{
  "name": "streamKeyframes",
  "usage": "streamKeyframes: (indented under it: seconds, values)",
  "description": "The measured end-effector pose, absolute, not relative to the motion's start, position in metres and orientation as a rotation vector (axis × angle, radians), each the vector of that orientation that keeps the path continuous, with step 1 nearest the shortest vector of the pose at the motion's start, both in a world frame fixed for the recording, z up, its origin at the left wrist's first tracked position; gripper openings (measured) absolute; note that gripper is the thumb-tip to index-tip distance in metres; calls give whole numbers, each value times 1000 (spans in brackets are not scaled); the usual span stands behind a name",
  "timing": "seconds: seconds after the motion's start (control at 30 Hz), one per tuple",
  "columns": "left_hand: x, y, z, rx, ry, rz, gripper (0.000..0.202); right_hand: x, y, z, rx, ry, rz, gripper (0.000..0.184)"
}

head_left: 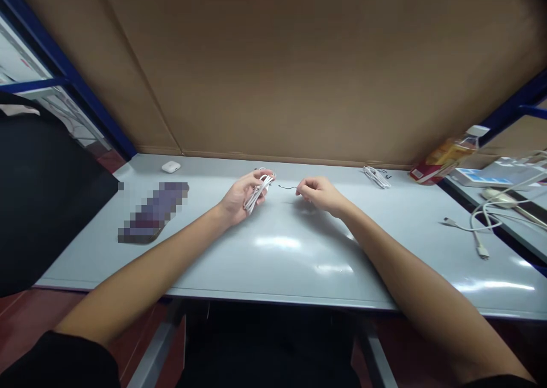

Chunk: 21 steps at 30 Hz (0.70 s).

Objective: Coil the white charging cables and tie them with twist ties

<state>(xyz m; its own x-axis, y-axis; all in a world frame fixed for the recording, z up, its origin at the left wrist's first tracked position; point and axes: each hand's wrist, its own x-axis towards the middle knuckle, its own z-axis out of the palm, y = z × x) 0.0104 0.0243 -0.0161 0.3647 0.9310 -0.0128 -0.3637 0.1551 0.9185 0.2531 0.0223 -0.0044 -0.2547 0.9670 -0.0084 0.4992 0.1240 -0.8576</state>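
My left hand (237, 201) is closed around a folded bundle of white cable (257, 195), held just over the grey table. To its right, my right hand (319, 194) pinches one end of a thin black wire tie (288, 187). The tie's free end points left toward the cable bundle, with a small gap between them. Part of the cable is covered by my left fingers.
A white earbuds case (171, 167) and a pixelated dark object (156, 212) lie on the table (273, 274) at left. At back right are another white cable bundle (376, 177) and a leaning drink bottle (447, 157). Loose cables (474, 225) trail at right. A cardboard wall (273, 74) borders the back.
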Motion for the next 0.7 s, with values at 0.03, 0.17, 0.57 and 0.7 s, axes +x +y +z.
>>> streamKeyframes:
  seconds: [0.03, 0.17, 0.57, 0.7]
  values:
    - [11, 24, -17, 1047, 768, 1062, 36, 255, 24, -4, -1427, -1819, 1014, 15]
    - [17, 17, -19, 1260, 980, 1085, 54, 250, 20, -1, -1377, -1887, 905, 18]
    - [12, 22, -20, 1314, 992, 1030, 43, 283, 28, 14, -1420, -2119, 870, 19]
    - [16, 15, -23, 1416, 1063, 957, 51, 322, 39, 12, -1811, -2095, 495, 18]
